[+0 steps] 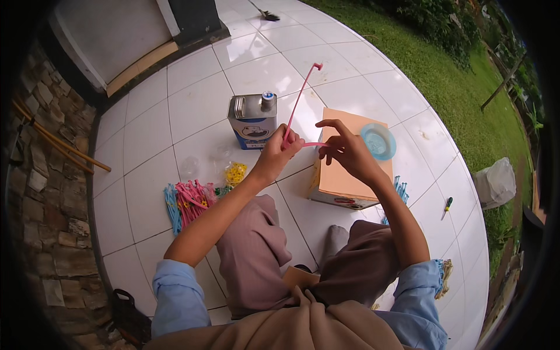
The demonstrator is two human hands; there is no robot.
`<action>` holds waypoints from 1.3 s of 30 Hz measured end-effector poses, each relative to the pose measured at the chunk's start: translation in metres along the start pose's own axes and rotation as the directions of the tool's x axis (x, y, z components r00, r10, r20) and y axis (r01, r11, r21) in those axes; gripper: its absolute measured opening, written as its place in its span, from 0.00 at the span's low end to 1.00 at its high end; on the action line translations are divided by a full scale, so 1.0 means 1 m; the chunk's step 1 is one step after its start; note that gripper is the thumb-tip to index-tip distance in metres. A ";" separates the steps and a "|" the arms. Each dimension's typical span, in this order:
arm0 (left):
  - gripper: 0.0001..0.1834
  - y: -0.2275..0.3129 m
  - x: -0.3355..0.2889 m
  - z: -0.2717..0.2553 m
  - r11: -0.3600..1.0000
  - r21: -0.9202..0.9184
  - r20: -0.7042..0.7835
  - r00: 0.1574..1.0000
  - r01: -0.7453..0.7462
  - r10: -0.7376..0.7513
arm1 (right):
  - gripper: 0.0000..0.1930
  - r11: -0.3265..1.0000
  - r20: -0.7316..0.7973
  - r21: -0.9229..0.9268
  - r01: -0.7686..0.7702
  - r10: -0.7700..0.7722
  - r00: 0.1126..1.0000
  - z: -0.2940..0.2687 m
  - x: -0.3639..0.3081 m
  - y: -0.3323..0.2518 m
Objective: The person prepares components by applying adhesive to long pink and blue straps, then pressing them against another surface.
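My left hand (277, 153) is closed around a thin pink plastic strip (299, 100). One length of it stands up and away from the fist, with a small bent end at its tip. Another stretch runs sideways to my right hand (349, 153), whose thumb and fingertips pinch it while the index finger arches above. Below the right hand is a box with a flat orange top (344, 175), bearing a round light-blue dish (378, 142). A rectangular metal can (252, 129) with a blue-and-white label and a blue cap stands just beyond my left hand.
Left of my knee lie bundles of pink strips (192, 201) and blue strips (172, 209), near a clear bag of yellow pieces (235, 174). More blue strips (401, 189) lie right of the box. A green-handled screwdriver (447, 207) rests on the tiles. A stone wall (64, 233) bounds the left.
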State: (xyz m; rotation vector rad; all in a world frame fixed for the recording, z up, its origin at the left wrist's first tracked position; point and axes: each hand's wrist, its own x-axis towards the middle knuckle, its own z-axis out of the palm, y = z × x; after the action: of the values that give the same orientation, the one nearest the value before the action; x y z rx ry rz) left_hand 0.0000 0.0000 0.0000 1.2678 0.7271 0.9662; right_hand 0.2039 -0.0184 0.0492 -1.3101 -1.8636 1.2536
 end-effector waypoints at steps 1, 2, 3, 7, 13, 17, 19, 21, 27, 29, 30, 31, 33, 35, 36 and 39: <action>0.13 0.003 -0.002 0.005 0.995 0.103 -0.041 0.999 0.000 0.004 | 0.21 0.950 -0.057 -0.253 0.180 -0.201 0.978 0.000 0.000 0.004; 0.13 0.004 -0.003 0.007 0.979 0.204 -0.080 0.997 0.004 0.013 | 0.21 0.807 -0.060 -0.496 0.320 -0.399 0.915 -0.001 0.000 0.008; 0.13 0.002 -0.002 0.007 0.978 0.207 -0.076 0.997 0.006 0.010 | 0.21 0.809 -0.065 -0.494 0.317 -0.398 0.915 -0.003 0.001 0.011; 0.13 -0.005 0.002 0.003 0.967 0.227 -0.008 0.993 -0.112 0.117 | 0.25 0.556 -0.300 -0.831 0.005 -0.456 0.838 -0.019 0.001 0.019; 0.11 -0.019 0.004 -0.004 0.988 0.154 0.085 0.996 0.007 -0.020 | 0.25 0.826 -0.545 -0.542 -0.157 -0.203 0.813 -0.045 0.009 0.084; 0.12 -0.005 0.000 0.003 0.972 0.065 0.053 0.972 0.224 -0.227 | 0.14 0.913 -0.192 -0.399 -0.091 0.013 0.981 -0.030 0.026 0.141; 0.12 -0.011 0.001 0.001 0.975 0.061 0.033 0.976 0.215 -0.217 | 0.15 0.849 -0.225 -0.529 -0.002 -0.138 0.964 -0.023 0.030 0.166; 0.13 -0.017 0.002 -0.001 0.978 0.051 0.013 0.979 0.201 -0.202 | 0.16 0.874 -0.332 -0.485 -0.033 -0.149 0.932 -0.018 0.035 0.178; 0.13 -0.021 0.008 0.004 0.958 -0.060 -0.171 0.942 0.282 -0.288 | 0.20 0.838 -0.308 -0.541 -0.068 -0.122 0.944 -0.021 0.035 0.179; 0.13 -0.021 0.005 0.002 0.960 -0.139 -0.193 0.944 0.244 -0.268 | 0.21 0.912 -0.327 -0.409 0.021 -0.168 0.930 -0.012 0.037 0.149; 0.13 -0.019 0.003 0.002 0.962 -0.134 -0.200 0.944 0.239 -0.263 | 0.23 0.956 -0.352 -0.272 0.112 -0.207 0.913 -0.006 0.037 0.124; 0.13 -0.016 0.001 0.003 0.964 -0.136 -0.201 0.947 0.227 -0.251 | 0.23 0.955 -0.346 -0.269 0.122 -0.215 0.913 -0.001 0.035 0.097; 0.14 -0.005 -0.002 0.008 0.968 -0.139 -0.205 0.951 0.207 -0.233 | 0.25 0.876 -0.331 -0.244 0.416 -0.479 0.813 0.010 0.023 0.041; 0.16 0.008 -0.003 0.021 0.972 -0.115 -0.225 0.948 0.203 -0.225 | 0.26 0.789 -0.310 -0.356 0.500 -0.604 0.734 0.014 0.008 0.008; 0.17 0.009 -0.001 0.024 0.980 -0.129 -0.208 0.962 0.152 -0.176 | 0.26 0.761 -0.311 -0.409 0.503 -0.635 0.707 0.015 0.002 -0.003; 0.18 0.018 -0.005 0.031 0.978 -0.177 -0.215 0.966 0.110 -0.147 | 0.26 0.747 -0.293 -0.411 0.523 -0.651 0.700 0.019 -0.005 -0.012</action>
State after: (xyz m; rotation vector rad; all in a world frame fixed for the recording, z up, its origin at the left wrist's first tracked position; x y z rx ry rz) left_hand 0.0214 -0.0178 0.0233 0.9639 0.8777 1.0519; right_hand 0.1855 -0.0313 0.0520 -0.8793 -1.9547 0.3161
